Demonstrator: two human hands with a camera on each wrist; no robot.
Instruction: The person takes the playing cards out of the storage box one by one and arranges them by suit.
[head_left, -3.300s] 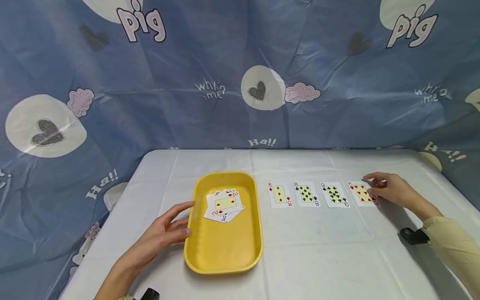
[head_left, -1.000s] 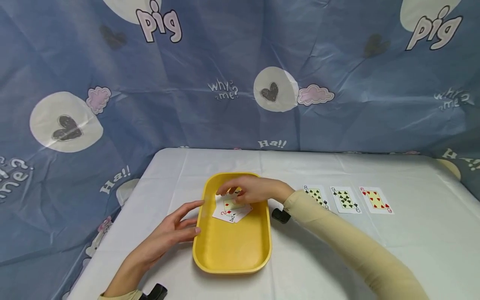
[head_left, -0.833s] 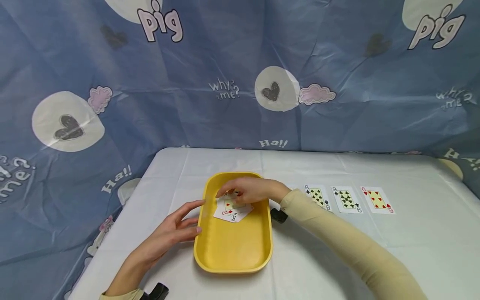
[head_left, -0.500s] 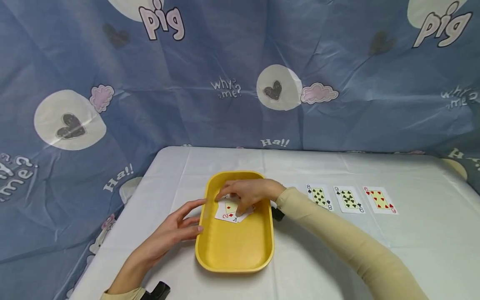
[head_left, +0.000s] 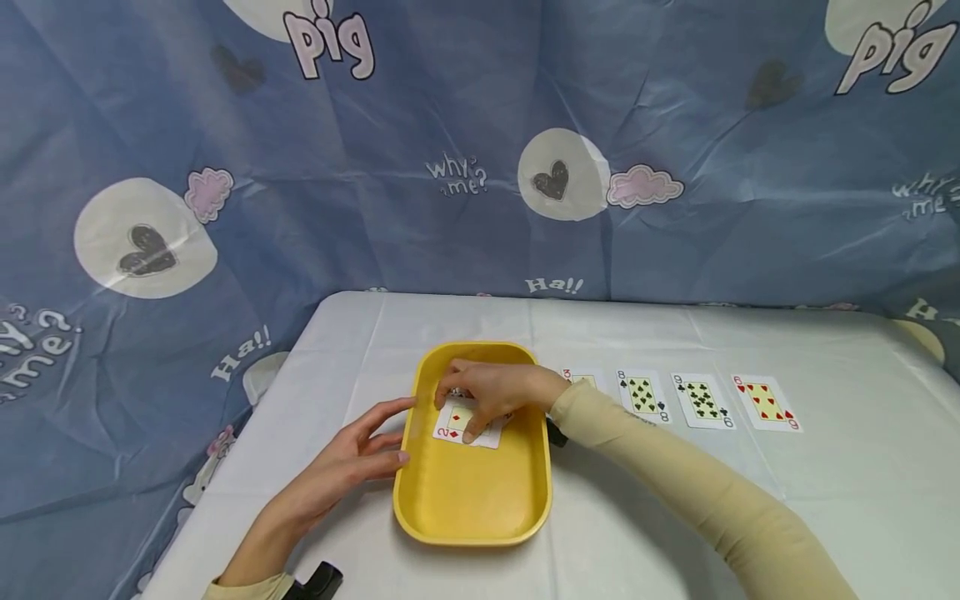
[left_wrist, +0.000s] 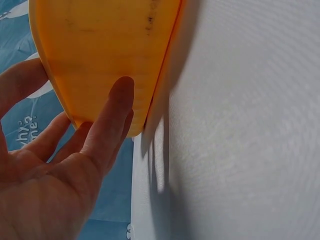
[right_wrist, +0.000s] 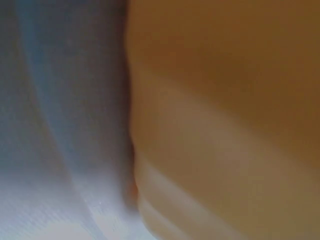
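My right hand (head_left: 491, 390) reaches into the yellow tray (head_left: 480, 504), its thumb and fingers bent down onto the two of diamonds (head_left: 450, 422). That playing card lies on a small pile of others, mostly hidden under the hand. My left hand (head_left: 337, 454) rests its fairly straight fingers against the tray's left side. In the left wrist view these fingers (left_wrist: 121, 95) lie along the tray's outer wall (left_wrist: 100, 45). A blurred yellow-orange surface (right_wrist: 235, 120) fills most of the right wrist view, where the hand is hidden.
Right of the tray lie the three of diamonds (head_left: 581, 377), partly behind the right forearm, a black eight (head_left: 642, 395), the nine of clubs (head_left: 703, 401) and the six of hearts (head_left: 767, 403). A blue printed cloth (head_left: 420, 108) hangs behind the white table (head_left: 645, 533).
My right hand has come from the six of hearts at the far right into the tray; lately its thumb has moved to the front edge of the two of diamonds. The left hand stays at the tray.
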